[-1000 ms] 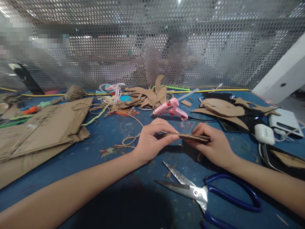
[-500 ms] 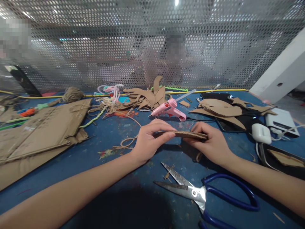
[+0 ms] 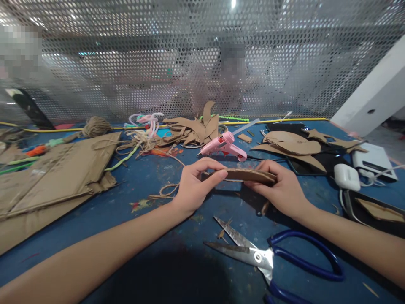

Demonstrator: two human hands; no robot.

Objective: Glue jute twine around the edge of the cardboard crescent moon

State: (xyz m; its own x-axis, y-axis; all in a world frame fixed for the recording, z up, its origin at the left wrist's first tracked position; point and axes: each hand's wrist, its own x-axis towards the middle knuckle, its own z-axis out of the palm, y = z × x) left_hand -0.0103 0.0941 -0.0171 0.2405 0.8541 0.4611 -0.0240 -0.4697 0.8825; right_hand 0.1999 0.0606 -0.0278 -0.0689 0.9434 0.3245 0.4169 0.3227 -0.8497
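Both hands hold one flat brown cardboard piece (image 3: 245,174) just above the blue table (image 3: 152,202), seen nearly edge-on. My left hand (image 3: 194,185) pinches its left end between thumb and fingers. My right hand (image 3: 280,190) grips its right end, fingers curled under it. A pink glue gun (image 3: 225,145) lies just behind the hands. Blue-handled scissors (image 3: 268,259) lie half spread on the table in front of my right forearm.
A large cardboard sheet (image 3: 53,177) covers the left side. Cardboard cut-outs (image 3: 196,126) and twine (image 3: 95,126) lie at the back, more cut-outs (image 3: 294,145) at right. A white earbud case (image 3: 347,176) and a white box (image 3: 373,160) sit far right. A perforated metal screen (image 3: 158,63) closes the back.
The cardboard piece has tilted so that more of its top face shows, and both hands have lifted it slightly. Nothing else on the table has moved.
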